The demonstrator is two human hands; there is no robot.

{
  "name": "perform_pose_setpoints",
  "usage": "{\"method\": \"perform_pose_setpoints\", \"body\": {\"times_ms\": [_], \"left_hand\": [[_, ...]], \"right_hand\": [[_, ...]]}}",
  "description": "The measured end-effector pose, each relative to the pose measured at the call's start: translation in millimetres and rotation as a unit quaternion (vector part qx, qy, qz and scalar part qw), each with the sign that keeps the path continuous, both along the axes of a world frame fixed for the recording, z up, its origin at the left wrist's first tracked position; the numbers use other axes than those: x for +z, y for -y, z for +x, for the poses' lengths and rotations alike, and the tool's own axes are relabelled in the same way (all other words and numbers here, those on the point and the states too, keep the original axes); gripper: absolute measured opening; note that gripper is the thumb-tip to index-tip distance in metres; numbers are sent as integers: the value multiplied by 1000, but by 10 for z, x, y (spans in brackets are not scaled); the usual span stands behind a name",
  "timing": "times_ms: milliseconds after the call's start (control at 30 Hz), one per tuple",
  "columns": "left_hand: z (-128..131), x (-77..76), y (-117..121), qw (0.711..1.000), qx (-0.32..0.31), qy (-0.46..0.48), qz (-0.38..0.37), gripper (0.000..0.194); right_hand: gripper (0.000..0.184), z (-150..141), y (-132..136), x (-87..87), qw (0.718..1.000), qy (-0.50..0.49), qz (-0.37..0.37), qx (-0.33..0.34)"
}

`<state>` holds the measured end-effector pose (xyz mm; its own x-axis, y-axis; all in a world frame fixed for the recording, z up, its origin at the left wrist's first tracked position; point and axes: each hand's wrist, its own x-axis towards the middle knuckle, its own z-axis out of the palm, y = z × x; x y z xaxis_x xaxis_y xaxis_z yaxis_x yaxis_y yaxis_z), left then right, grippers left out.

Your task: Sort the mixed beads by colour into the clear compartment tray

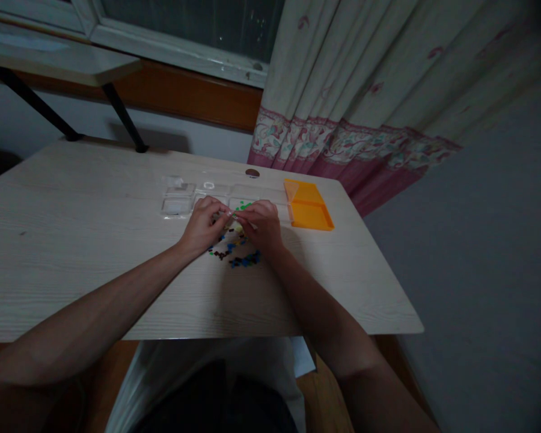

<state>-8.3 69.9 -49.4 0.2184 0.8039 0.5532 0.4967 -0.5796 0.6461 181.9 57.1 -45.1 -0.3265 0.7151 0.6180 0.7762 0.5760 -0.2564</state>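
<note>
My left hand [206, 224] and my right hand [262, 226] meet above the table, both closed in a pinch with fingertips almost touching. Between the fingertips is a tiny green piece [235, 215], too small to name more closely. Below them lie loose small plastic pieces [238, 243] in blue, brown, black and yellow, partly hidden by the fingers. A second dark-and-blue cluster [246, 260] sits nearer to me. Just beyond the hands, several light green pieces [243, 206] rest in a clear compartment tray [177, 206], part of which my hands cover.
An open orange plastic case [309, 213] lies to the right of the tray. A round brown disc [252, 173] is behind it near the wall side. The pale wooden table [94, 240] carries a raised shelf [72, 63] at back left; a curtain [333, 90] hangs at back right.
</note>
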Motion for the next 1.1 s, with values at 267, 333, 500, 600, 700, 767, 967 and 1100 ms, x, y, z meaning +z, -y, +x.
{"method": "perform_pose_setpoints", "body": {"times_ms": [267, 333, 500, 600, 700, 767, 967, 1100], "left_hand": [[-6, -3, -4, 1000, 1, 0, -8, 20], [-10, -2, -4, 1000, 2, 1, -13, 21], [-9, 18, 8, 1000, 1, 0, -21, 26], [-3, 22, 12, 1000, 0, -5, -18, 27], [-3, 12, 7, 1000, -6, -4, -6, 27], [-5, 10, 7, 1000, -11, -10, 6, 26], [22, 61, 83, 994, -61, -82, 35, 21], [83, 64, 178, 976, -150, -153, 49, 25]], "right_hand": [[28, 11, -1, 12, 1000, -2, -6, -12], [25, 35, -33, -9, 999, -19, 0, -37], [18, 115, -150, -103, 988, -84, 8, -132], [17, 128, -184, -155, 984, -88, -2, -153], [21, 127, -194, -188, 985, -74, -7, -153], [24, 133, -201, -200, 986, -73, -6, -151], [32, 165, -238, -213, 983, -119, 11, -139], [34, 171, -239, -204, 980, -135, 13, -144]]}}
